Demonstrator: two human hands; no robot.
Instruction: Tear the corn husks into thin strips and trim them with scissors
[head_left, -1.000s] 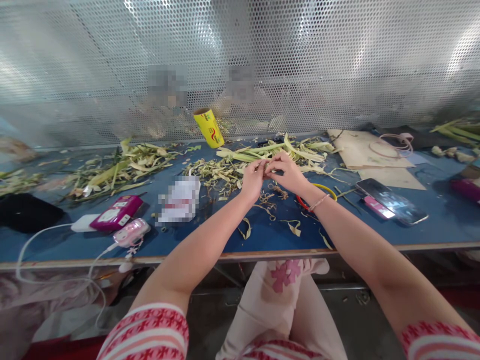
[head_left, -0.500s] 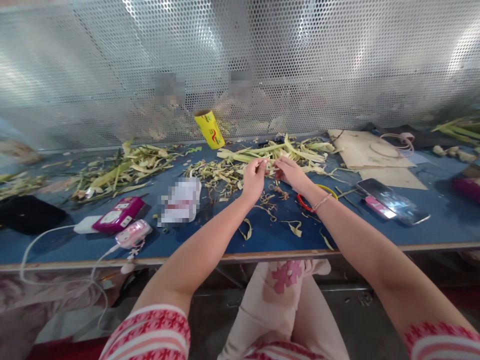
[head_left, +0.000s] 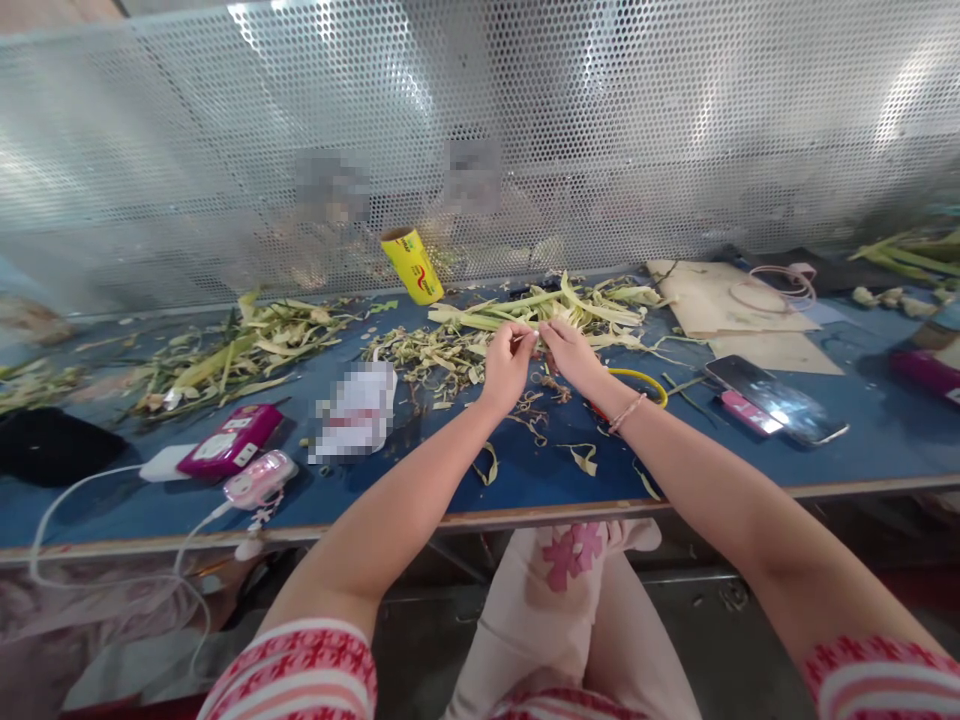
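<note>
My left hand [head_left: 511, 362] and my right hand [head_left: 567, 352] meet over the middle of the blue table [head_left: 420, 480], fingertips close together. The fingers of both are pinched on something small and pale between them, too small to make out. Just beyond them lies a heap of pale green stalks and husk-like leaves [head_left: 570, 304]. Curled dry scraps [head_left: 431, 358] spread to the left of my hands. A yellow ring-shaped handle [head_left: 645, 385] shows beside my right wrist, partly hidden by the arm.
A yellow tube [head_left: 412, 266] leans near the perforated metal screen [head_left: 600, 120]. Leaves [head_left: 247, 345], a white packet [head_left: 356, 410], a purple box [head_left: 231, 440] and a pink device [head_left: 259, 480] with cables lie left. Brown paper [head_left: 727, 300] and a phone [head_left: 772, 398] lie right.
My right hand has moved slightly left, closer to my left hand, and their fingertips now nearly touch. The whole view has shifted a little.
</note>
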